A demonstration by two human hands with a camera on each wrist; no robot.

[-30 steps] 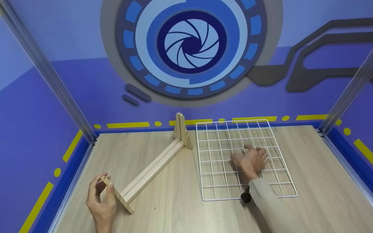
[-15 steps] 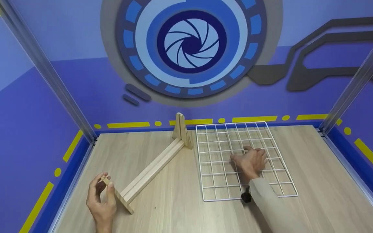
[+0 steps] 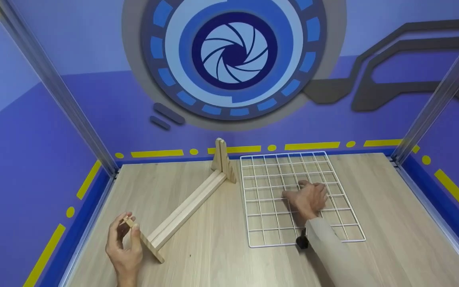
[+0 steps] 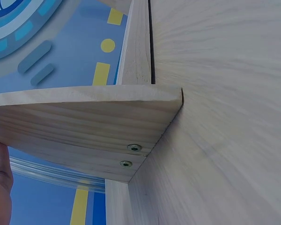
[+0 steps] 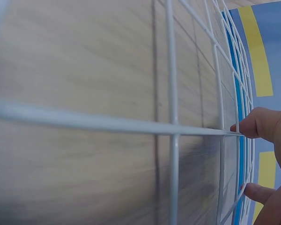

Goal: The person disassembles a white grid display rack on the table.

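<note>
A wooden stand [image 3: 189,209] lies diagonally on the left half of the table: a long grooved bar between two upright end pieces. My left hand [image 3: 125,249] pinches the top of its near end piece [image 3: 148,243] between thumb and fingers. The left wrist view shows that end piece [image 4: 84,126] from outside, with two bolt heads and fingers at its edge. To the right is a white wire grid panel [image 3: 249,215]. My right hand [image 3: 308,199] grips its middle with bent fingers; in the right wrist view fingertips [image 5: 248,126] meet the wires.
The light wood table [image 3: 197,267] is bounded by blue-purple printed walls [image 3: 94,119] at the back and both sides. Metal posts [image 3: 70,107] stand in the back corners. The panel's far edge lies close to the back wall.
The far edge of the wire grid panel has dropped slightly toward the table, with my right hand on it. My left hand and the wooden stand keep their place.
</note>
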